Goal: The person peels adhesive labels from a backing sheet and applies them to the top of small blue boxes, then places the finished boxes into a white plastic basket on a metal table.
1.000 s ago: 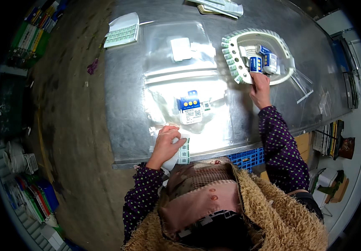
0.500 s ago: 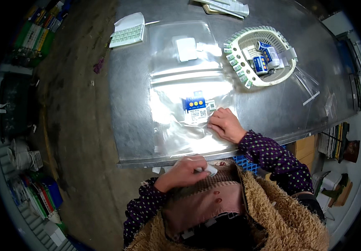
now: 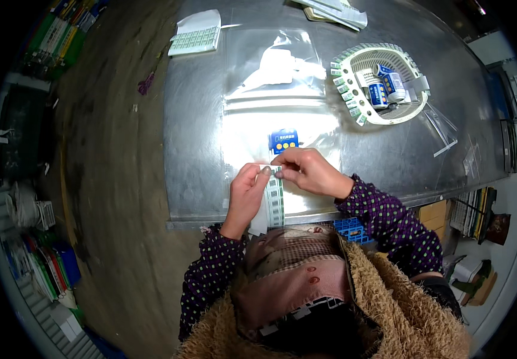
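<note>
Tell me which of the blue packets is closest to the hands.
The lone blue packet lying flat on the clear plastic bag, just beyond the right hand. The other blue packets sit in the white basket, far right.

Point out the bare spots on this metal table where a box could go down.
Free: the left strip of the metal table, between its left edge and the clear bags, below the label sheet; also the patch below the white basket, right of the right hand. Crowded: the centre, where both hands, left hand included, hold a sticker strip.
</note>
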The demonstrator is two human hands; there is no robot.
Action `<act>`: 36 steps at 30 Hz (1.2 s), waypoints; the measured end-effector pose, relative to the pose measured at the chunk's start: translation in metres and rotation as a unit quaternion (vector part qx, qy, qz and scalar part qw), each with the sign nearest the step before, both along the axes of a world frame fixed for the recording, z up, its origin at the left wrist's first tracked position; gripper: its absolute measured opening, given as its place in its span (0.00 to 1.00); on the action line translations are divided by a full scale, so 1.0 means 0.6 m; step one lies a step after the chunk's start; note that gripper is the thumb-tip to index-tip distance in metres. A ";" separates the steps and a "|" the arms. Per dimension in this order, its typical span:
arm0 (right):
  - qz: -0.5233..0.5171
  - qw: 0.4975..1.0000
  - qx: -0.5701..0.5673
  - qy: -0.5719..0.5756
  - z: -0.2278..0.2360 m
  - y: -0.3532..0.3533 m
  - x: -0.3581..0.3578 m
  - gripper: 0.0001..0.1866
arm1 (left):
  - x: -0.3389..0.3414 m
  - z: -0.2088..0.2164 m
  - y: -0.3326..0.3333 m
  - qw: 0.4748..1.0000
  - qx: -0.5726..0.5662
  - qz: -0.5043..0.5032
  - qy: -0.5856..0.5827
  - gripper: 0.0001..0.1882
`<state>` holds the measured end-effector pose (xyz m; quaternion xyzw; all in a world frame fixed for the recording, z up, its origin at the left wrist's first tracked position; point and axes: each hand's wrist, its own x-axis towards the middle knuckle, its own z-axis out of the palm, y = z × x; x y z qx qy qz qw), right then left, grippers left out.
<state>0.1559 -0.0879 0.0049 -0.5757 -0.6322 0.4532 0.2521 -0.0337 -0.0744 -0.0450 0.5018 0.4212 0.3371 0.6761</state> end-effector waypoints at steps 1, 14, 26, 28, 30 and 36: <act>-0.007 1.000 0.000 0.008 -0.003 -0.007 -0.004 0.12 | 0.000 -0.006 0.001 0.994 0.104 -0.001 0.030 0.09; -0.435 0.895 -0.080 0.060 -0.122 -0.034 0.052 0.07 | 0.015 -0.034 -0.010 0.972 0.158 -0.101 0.142 0.08; -0.620 0.727 -0.015 0.294 -0.057 -0.020 0.147 0.11 | 0.006 -0.082 -0.015 0.952 0.169 -0.150 0.207 0.08; -0.586 0.749 -0.031 0.307 -0.059 -0.024 0.167 0.09 | 0.001 -0.080 -0.013 0.952 0.176 -0.153 0.198 0.08; -0.455 0.829 -0.088 0.314 -0.046 -0.038 0.194 0.09 | -0.001 -0.080 -0.014 0.952 0.186 -0.151 0.190 0.08; -0.079 0.989 -0.101 0.078 -0.013 0.027 0.120 0.11 | -0.003 -0.072 -0.013 0.945 0.186 -0.168 0.210 0.09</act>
